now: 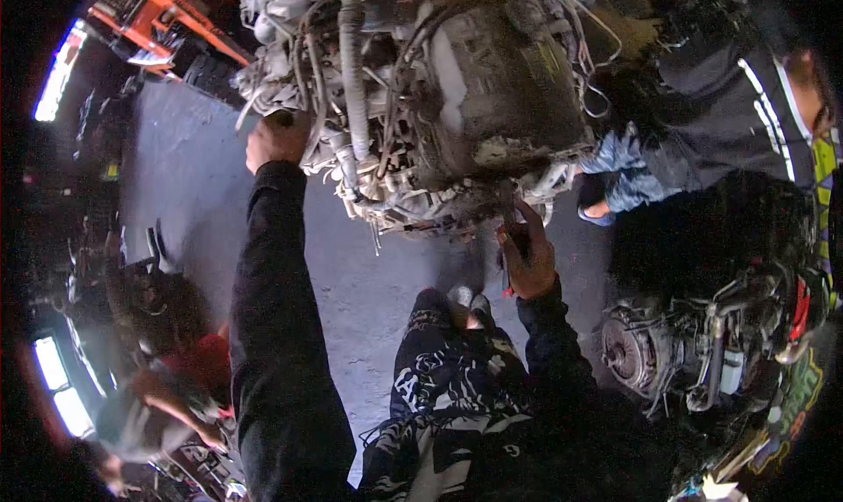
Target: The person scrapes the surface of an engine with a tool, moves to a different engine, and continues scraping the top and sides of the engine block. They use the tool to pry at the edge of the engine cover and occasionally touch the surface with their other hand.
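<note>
A large dirty engine with hoses and wiring fills the top middle of the view. At its left side, my left hand has its fingers wrapped round or pressed against an engine part, and the fingertips are hard to see. My right hand is at the engine's lower edge, raised, with thumb and fingers around a dark tool with a bit of red. A ribbed grey hose runs down the engine's front between my hands.
Another engine lies at the right. A person in dark clothes is at the upper right, and another in red bends at the lower left. Orange machinery stands at the upper left, above the grey floor.
</note>
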{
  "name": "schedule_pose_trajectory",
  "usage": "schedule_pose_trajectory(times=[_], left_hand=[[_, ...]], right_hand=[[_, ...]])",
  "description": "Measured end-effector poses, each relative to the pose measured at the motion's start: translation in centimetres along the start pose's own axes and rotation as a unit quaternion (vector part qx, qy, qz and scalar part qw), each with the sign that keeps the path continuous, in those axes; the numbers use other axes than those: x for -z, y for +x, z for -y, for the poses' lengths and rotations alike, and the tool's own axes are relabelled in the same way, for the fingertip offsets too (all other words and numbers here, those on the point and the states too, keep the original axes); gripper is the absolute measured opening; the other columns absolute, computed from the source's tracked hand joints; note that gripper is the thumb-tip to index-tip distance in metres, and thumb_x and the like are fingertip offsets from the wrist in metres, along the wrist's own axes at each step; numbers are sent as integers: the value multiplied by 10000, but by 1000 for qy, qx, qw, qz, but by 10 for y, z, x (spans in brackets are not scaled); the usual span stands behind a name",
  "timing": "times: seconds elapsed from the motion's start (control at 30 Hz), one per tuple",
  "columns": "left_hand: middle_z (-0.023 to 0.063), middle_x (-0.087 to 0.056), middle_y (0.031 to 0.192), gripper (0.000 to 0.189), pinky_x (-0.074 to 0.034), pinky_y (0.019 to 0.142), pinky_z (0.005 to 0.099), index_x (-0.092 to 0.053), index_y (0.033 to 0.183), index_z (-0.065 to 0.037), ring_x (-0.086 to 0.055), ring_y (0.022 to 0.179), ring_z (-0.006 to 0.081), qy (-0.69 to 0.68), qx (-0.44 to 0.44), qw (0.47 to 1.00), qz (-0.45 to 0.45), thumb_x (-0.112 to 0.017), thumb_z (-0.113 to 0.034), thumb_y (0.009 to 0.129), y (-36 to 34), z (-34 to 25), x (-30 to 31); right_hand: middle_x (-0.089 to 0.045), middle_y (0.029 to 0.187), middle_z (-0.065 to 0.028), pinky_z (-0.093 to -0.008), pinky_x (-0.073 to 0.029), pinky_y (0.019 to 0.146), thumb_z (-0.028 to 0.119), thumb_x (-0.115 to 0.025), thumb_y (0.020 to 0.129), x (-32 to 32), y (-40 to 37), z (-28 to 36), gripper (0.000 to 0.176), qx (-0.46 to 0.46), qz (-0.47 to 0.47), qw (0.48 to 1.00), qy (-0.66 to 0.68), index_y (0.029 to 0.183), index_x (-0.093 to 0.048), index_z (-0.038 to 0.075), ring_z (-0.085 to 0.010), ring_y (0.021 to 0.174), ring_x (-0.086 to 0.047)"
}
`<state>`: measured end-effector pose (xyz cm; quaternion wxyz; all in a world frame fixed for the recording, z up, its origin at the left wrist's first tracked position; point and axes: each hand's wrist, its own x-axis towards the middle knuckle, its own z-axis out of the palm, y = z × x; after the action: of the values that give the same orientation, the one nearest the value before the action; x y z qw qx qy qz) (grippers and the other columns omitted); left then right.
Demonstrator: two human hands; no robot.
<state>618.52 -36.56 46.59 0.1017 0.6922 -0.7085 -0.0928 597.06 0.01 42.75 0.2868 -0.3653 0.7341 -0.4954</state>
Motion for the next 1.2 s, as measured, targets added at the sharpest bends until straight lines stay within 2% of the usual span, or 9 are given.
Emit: schedule_pose_trajectory(times=[0.23, 0.33, 0.4, 0.57, 0.63, 0.93, 1.07, 1.13, 1.2], left_hand=[[126, -741, 1016, 440, -547, 877, 457, -774, 1029, -233, -695, 1001, 355, -12, 5, 1000, -2, -664, -571, 770, -8, -11, 11], [131, -740, 1010, 431, -545, 874, 459, -773, 1031, -236, -696, 994, 357, -10, -5, 1000, -20, -646, -561, 778, -5, -5, 5], [133, -739, 1011, 433, -544, 876, 460, -772, 1033, -235, -695, 994, 359, -12, -14, 1000, -22, -640, -562, 781, -9, -5, 3], [125, -738, 1047, 461, -542, 895, 450, -763, 1067, -236, -687, 1024, 359, 14, -9, 1000, -15, -650, -575, 776, -1, -1, 1], [124, -736, 1059, 463, -541, 904, 447, -765, 1066, -239, -684, 1039, 353, 8, -16, 1000, 2, -655, -582, 775, 0, -1, 3], [126, -732, 1072, 459, -532, 920, 444, -769, 1063, -236, -683, 1045, 348, -6, -22, 1000, -6, -631, -577, 789, 6, 7, -5], [132, -730, 1075, 476, -530, 924, 445, -767, 1069, -232, -682, 1047, 353, -5, -23, 1000, -6, -630, -586, 783, 2, 1, 1], [134, -729, 1084, 492, -527, 926, 447, -765, 1077, -229, -680, 1054, 355, 14, -32, 999, -11, -628, -593, 776, 4, 4, -1], [138, -728, 1085, 497, -526, 924, 449, -764, 1075, -223, -678, 1056, 358, 18, -29, 999, -9, -627, -594, 774, 7, 4, -2]], right_hand=[[-651, 835, -58, -302, -494, 591, 110, -604, 962, 8, 11, 11, 518, -19, -35, 999, 22, 1456, -449, 93, -132, 627, -615], [-666, 863, -80, -320, -518, 634, 102, -612, 952, 13, 24, 6, 483, 39, -51, 997, -31, 1421, -498, 81, -160, 675, -633], [-699, 943, -133, -340, -542, 713, 107, -640, 929, 22, 27, 15, 439, 154, -59, 979, -118, 1359, -567, 64, -215, 771, -674], [-711, 1052, -195, -350, -547, 778, 131, -683, 890, 31, 26, 29, 433, 68, -54, 983, -164, 1311, -619, 54, -287, 875, -710], [-717, 1005, -194, -348, -549, 754, 116, -679, 896, 32, 22, 48, 412, 84, 15, 978, -192, 1302, -634, 55, -279, 846, -721], [-718, 888, -183, -335, -542, 672, 144, -711, 883, 31, 30, 39, 405, 66, -48, 980, -183, 1272, -655, 48, -202, 734, -700], [-709, 826, -172, -348, -539, 641, 146, -711, 883, 27, 25, 56, 380, 101, -31, 971, -215, 1245, -668, 37, -204, 690, -693], [-702, 817, -192, -355, -539, 629, 170, -720, 869, 33, 30, 67, 371, -13, -17, 985, -171, 1212, -684, 34, -239, 685, -708], [-699, 824, -205, -358, -538, 626, 177, -715, 873, 31, 31, 56, 363, 31, -21, 977, -211, 1204, -686, 32, -257, 694, -713]])
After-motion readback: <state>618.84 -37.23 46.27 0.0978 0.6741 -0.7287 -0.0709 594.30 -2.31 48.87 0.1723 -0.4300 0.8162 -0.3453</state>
